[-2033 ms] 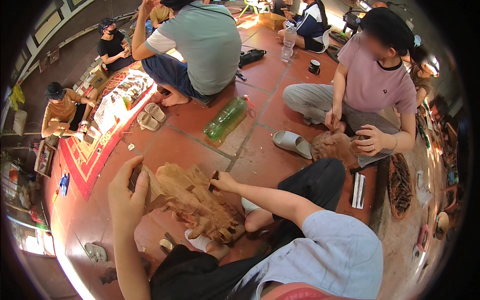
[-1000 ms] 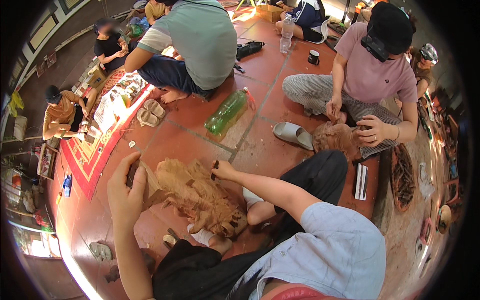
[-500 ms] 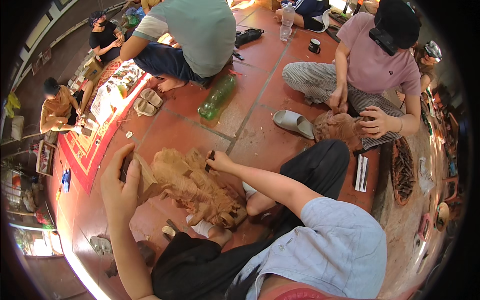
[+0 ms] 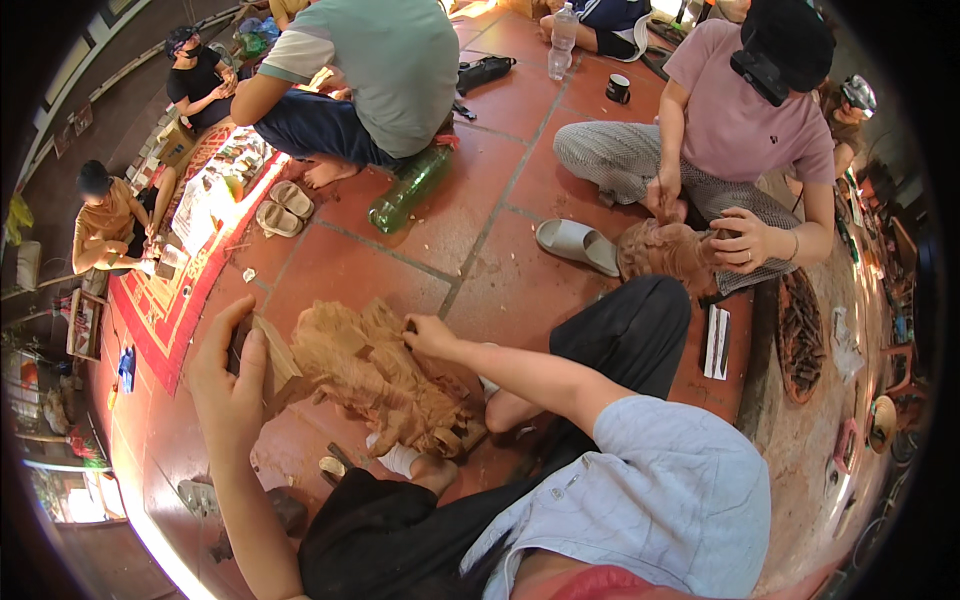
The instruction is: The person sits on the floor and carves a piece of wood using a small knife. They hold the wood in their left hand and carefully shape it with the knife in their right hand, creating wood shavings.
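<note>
A large pale-brown wooden carving lies on the red tiled floor against my legs. My left hand grips its flat left end, thumb up. On the carving's top edge sits my right hand, fingers curled around what looks like a small dark tool; its tip is barely visible. My foot in a white sock pokes out beneath the carving.
A person in a pink shirt sits opposite, holding a rounded carving. A green bottle, a pale sandal, a red mat and a tray of tools lie around. Other people sit further back.
The view has drifted, so everything sits lower in the picture. Both my hands stay on the carving in much the same grip; the person opposite keeps working on the rounded carving.
</note>
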A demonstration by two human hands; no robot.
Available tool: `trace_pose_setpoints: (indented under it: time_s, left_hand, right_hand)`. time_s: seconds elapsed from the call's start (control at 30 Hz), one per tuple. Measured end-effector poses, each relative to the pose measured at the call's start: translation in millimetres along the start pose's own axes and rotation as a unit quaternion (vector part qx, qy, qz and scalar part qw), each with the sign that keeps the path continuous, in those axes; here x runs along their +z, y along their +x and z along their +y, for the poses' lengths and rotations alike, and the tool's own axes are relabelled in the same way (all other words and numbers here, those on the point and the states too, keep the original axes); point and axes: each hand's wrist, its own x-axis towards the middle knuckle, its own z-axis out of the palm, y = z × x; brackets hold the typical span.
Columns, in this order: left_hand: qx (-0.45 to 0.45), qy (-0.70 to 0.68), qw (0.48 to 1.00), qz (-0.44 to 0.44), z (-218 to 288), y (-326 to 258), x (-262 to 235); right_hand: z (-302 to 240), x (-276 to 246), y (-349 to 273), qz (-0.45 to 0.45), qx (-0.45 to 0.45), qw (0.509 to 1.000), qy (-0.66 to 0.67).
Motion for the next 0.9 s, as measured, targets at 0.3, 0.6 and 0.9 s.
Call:
trace_pose_setpoints:
  time_s: [0.3,0.6,0.9]
  left_hand:
    - [-0.004,-0.007,1.0,-0.002,2,0,-2]
    - [-0.03,0.011,0.999,-0.028,6,-4,-9]
    - [-0.029,-0.007,0.999,-0.036,3,-1,-6]
  right_hand:
    - [9,-20,19,-0.044,0.039,0.998,0.015]
    - [-18,-28,-3,-0.103,0.077,0.99,0.061]
    - [-3,-11,-8,-0.059,0.022,0.998,-0.011]
